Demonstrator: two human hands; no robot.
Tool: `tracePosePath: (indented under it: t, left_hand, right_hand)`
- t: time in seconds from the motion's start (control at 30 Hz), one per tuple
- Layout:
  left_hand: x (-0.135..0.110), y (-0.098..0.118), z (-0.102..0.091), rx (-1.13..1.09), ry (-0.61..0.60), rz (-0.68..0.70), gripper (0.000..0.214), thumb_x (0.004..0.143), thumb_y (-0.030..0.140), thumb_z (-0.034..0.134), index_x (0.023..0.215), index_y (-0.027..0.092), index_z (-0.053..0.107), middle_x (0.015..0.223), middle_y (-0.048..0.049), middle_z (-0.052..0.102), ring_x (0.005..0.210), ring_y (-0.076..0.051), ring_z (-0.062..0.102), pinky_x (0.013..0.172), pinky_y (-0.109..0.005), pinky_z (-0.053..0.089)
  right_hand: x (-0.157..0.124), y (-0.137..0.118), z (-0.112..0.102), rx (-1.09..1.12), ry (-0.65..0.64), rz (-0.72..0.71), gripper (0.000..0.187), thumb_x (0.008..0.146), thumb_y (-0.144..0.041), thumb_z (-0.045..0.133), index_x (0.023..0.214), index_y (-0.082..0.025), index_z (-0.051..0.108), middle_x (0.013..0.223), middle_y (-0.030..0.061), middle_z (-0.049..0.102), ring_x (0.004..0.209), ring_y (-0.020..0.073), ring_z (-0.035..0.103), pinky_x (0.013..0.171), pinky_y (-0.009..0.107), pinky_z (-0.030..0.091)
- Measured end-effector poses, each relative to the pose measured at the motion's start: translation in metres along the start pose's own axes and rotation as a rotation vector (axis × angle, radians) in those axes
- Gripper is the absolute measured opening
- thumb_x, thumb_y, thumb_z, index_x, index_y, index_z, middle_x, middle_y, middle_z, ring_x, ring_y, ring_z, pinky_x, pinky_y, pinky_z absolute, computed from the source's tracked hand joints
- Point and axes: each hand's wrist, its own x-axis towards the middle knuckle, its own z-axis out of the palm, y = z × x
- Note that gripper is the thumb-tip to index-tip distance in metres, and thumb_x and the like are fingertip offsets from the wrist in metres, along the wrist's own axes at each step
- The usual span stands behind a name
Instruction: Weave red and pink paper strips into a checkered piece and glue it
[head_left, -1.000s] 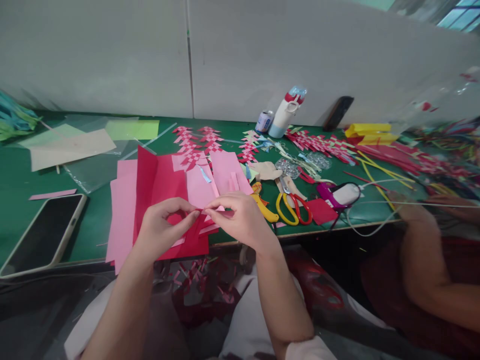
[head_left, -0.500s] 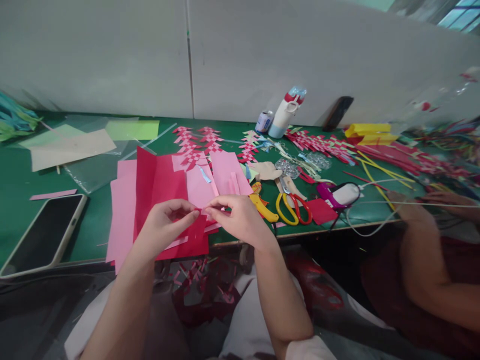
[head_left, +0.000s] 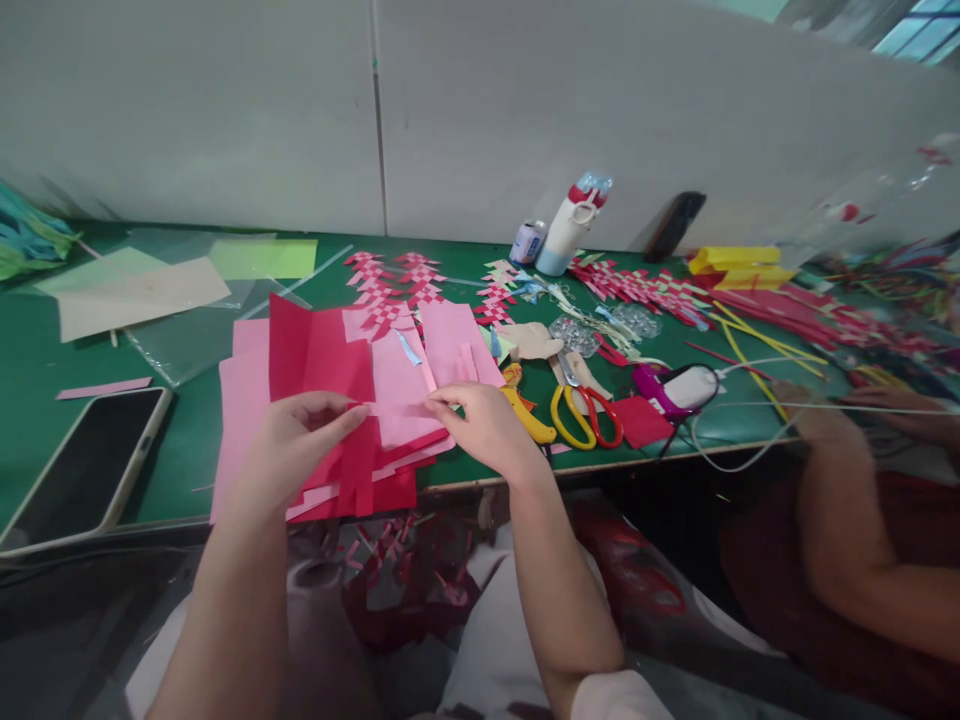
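A narrow pink paper strip [head_left: 399, 409] is stretched between my two hands above the stacked paper. My left hand [head_left: 304, 440] pinches its left end between thumb and fingertips. On the other end, the fingers of my right hand [head_left: 484, 415] are pinched together. Below my left fingertips hang red paper strips [head_left: 361, 465]; I cannot tell whether they are held or lie on the stack. Under and behind the hands is a folded red sheet [head_left: 322, 350], with pink paper sheets [head_left: 244, 400] beneath it and more pink sheets on the right.
Yellow-and-red-handled scissors [head_left: 585, 410] and a yellow-handled tool [head_left: 531, 415] lie right of my right hand. Woven red-and-pink strips [head_left: 371, 290], a can [head_left: 527, 243] and a bottle [head_left: 570, 235] are farther back. A phone [head_left: 90, 465] is left. Another person's arm [head_left: 840, 480] is at right.
My hands have moved apart, left hand to the left and right hand slightly right. The pink strip now shows stretched between them, and red strips show below my left hand.
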Motion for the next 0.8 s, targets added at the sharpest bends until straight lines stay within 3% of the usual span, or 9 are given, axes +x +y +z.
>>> tracePosePath:
  t: [0.2, 0.33, 0.43, 0.63, 0.8]
  left_hand:
    - [0.004, -0.005, -0.013, -0.125, 0.118, -0.215, 0.038, 0.054, 0.05, 0.082, 0.073, 0.019, 0.071, 0.066, -0.0003, 0.067, 0.063, -0.013, 0.057, 0.056, -0.022, 0.044]
    - [0.003, -0.001, -0.014, -0.215, 0.131, -0.25, 0.04, 0.048, 0.047, 0.085, 0.07, 0.018, 0.07, 0.067, -0.0003, 0.066, 0.065, -0.014, 0.058, 0.059, -0.023, 0.046]
    - [0.003, 0.0, -0.014, -0.201, 0.125, -0.258, 0.039, 0.049, 0.047, 0.085, 0.071, 0.018, 0.07, 0.068, -0.0004, 0.066, 0.065, -0.013, 0.058, 0.059, -0.023, 0.045]
    - [0.003, -0.002, -0.016, -0.128, 0.07, -0.234, 0.038, 0.053, 0.05, 0.082, 0.07, 0.019, 0.07, 0.066, 0.0002, 0.066, 0.062, -0.012, 0.055, 0.057, -0.021, 0.041]
    - [0.003, -0.004, -0.018, -0.081, 0.001, -0.19, 0.036, 0.056, 0.052, 0.081, 0.07, 0.02, 0.071, 0.068, -0.0009, 0.068, 0.066, -0.014, 0.057, 0.059, -0.023, 0.043]
  right_hand:
    - [0.0, 0.01, 0.007, -0.212, -0.202, 0.036, 0.014, 0.081, -0.02, 0.066, 0.092, -0.019, 0.074, 0.091, 0.0048, 0.074, 0.092, 0.0206, 0.065, 0.082, 0.029, 0.046]
    - [-0.003, 0.014, 0.013, -0.376, -0.236, 0.014, 0.023, 0.072, -0.021, 0.075, 0.095, -0.017, 0.073, 0.094, 0.0094, 0.07, 0.099, 0.0263, 0.06, 0.087, 0.034, 0.046]
    - [-0.002, 0.017, 0.014, -0.437, -0.256, 0.026, 0.018, 0.074, -0.018, 0.073, 0.091, -0.016, 0.074, 0.091, 0.0105, 0.068, 0.098, 0.0269, 0.059, 0.087, 0.035, 0.045]
    - [-0.001, 0.017, 0.008, -0.364, -0.23, 0.017, 0.008, 0.077, -0.018, 0.068, 0.085, -0.017, 0.071, 0.089, 0.0081, 0.067, 0.092, 0.0222, 0.06, 0.084, 0.032, 0.044]
    - [-0.002, 0.019, 0.001, -0.173, -0.152, 0.079, 0.022, 0.078, -0.009, 0.059, 0.094, -0.02, 0.068, 0.09, 0.0035, 0.072, 0.082, 0.0175, 0.065, 0.071, 0.027, 0.045]
